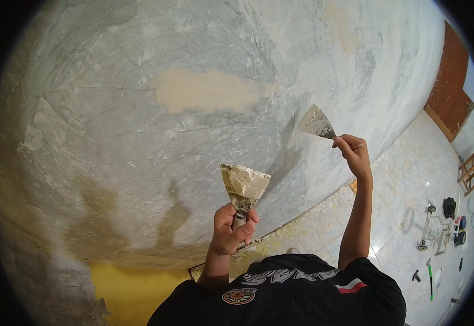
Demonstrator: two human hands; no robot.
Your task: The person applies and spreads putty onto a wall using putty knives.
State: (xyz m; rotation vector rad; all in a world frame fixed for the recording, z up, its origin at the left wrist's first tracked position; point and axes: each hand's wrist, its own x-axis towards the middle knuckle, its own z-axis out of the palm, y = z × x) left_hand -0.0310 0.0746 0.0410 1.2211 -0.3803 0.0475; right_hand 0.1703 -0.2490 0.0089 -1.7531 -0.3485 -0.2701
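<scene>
My left hand (232, 231) is wrapped round the handle of a putty knife (241, 205), held upright in front of me. A thick lump of cream putty (246, 181) covers most of its blade. To the right, my raised right hand (353, 154) grips a second putty knife (317, 123), its blade pointing up and left close to the wall. Thin putty smears mark that blade; whether it touches the wall I cannot tell. The grey plastered wall (139, 141) carries a smooth beige patch (207, 91), up and left of the right knife.
Pale floor tiles (394, 185) run along the wall's base, with crumbs of debris near it. At the right lie a white wheeled frame (438, 231), a green-handled tool (430, 280) and a wooden rack (470, 171). A brown door (450, 81) stands beyond. Yellow paint (136, 285) shows lower left.
</scene>
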